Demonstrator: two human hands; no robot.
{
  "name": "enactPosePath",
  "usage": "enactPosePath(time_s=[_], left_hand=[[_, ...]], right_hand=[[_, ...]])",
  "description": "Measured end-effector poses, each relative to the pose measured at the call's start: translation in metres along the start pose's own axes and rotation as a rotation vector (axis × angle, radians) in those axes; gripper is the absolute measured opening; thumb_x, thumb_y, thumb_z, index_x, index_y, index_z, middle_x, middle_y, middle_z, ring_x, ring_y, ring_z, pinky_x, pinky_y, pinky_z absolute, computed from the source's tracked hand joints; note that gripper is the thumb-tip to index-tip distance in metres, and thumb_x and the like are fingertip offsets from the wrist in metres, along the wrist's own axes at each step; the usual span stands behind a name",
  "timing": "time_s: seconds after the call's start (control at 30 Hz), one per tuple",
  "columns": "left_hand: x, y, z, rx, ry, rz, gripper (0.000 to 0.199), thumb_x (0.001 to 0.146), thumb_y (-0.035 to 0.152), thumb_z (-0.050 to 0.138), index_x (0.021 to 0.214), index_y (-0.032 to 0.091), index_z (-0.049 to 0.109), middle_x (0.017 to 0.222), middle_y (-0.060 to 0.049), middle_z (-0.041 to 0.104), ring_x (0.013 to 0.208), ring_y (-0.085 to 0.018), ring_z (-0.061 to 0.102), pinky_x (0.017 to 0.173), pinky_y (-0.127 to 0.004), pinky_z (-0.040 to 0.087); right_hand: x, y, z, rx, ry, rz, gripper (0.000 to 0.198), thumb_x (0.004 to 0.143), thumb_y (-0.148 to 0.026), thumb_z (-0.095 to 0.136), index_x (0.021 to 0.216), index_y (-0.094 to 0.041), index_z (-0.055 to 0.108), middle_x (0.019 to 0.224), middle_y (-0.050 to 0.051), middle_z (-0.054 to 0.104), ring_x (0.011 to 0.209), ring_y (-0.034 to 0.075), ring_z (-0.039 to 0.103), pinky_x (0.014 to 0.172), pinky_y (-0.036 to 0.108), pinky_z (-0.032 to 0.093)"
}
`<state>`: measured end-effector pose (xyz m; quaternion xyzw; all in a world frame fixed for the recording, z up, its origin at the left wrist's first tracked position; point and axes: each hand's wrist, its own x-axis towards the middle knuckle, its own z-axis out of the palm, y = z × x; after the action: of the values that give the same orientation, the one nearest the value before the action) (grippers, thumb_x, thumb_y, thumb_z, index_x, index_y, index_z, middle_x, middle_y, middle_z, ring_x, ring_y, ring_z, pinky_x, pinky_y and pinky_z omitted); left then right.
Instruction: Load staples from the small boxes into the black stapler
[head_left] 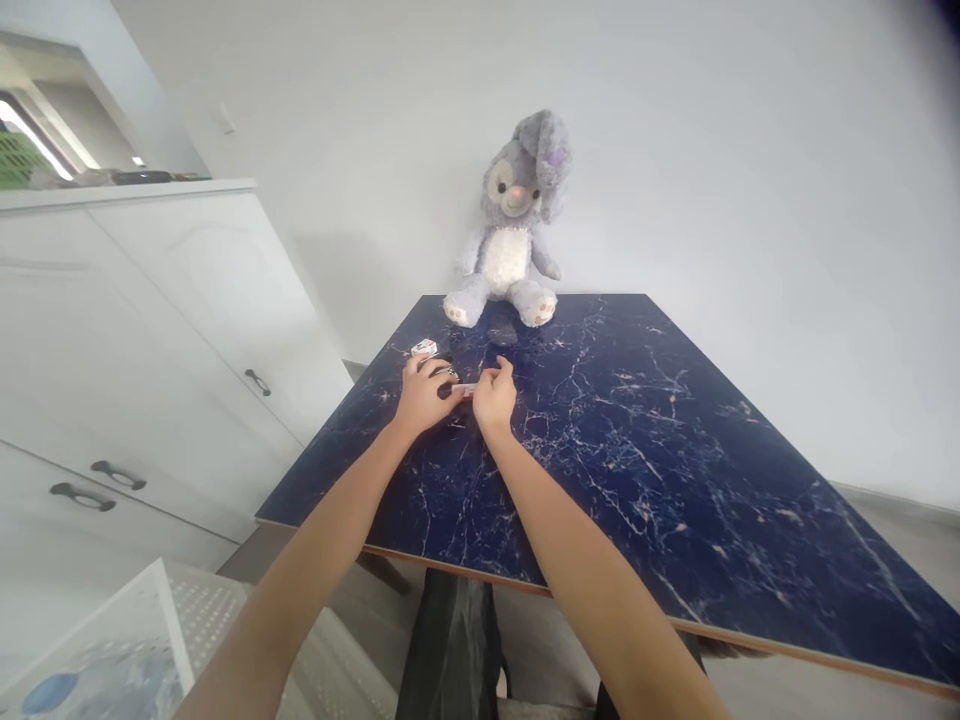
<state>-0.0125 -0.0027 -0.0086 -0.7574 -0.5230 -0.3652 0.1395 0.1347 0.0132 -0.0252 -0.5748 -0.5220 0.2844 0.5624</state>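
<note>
My left hand (pixel 425 397) is over the left part of the blue table, its fingers curved and its thumb at one end of a small flat white-and-red piece (pixel 465 391). The other end of this piece is closed in my right hand (pixel 495 396), whose index finger sticks out a little. Under the left fingers shows something small, dark and shiny (pixel 448 371), mostly hidden, so its kind is unclear. A little white box with red print (pixel 424 347) lies just beyond the left fingers.
The table (pixel 637 450) has a dark blue marble pattern. A grey plush rabbit (pixel 506 255) sits at its far edge against the wall. White cabinets (pixel 187 300) stand on the left. Below them at the lower left is a white perforated container (pixel 202 605).
</note>
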Motion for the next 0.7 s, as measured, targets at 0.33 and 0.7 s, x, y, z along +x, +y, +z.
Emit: enactPosePath(time_s=[0.33, 0.7], left_hand=[[0.013, -0.072, 0.008, -0.249, 0.196, -0.606, 0.038, 0.095, 0.036, 0.048, 0.118, 0.014, 0.069, 0.131, -0.014, 0.064, 0.131, -0.028, 0.051, 0.117, -0.042, 0.027], [0.039, -0.120, 0.040, -0.571, -0.112, -0.566, 0.051, 0.087, 0.038, 0.058, 0.134, 0.021, 0.063, 0.144, -0.006, 0.057, 0.136, -0.027, 0.048, 0.118, -0.040, 0.029]], right_hand=[[-0.007, 0.002, 0.006, -0.164, -0.127, -0.160, 0.040, 0.083, -0.017, 0.049, 0.122, -0.013, 0.058, 0.112, 0.013, 0.065, 0.105, 0.027, 0.059, 0.098, 0.039, 0.044], [-0.017, -0.005, 0.008, -0.351, -0.306, -0.273, 0.052, 0.081, -0.015, 0.052, 0.133, -0.017, 0.052, 0.128, 0.014, 0.057, 0.112, 0.028, 0.058, 0.101, 0.041, 0.046]])
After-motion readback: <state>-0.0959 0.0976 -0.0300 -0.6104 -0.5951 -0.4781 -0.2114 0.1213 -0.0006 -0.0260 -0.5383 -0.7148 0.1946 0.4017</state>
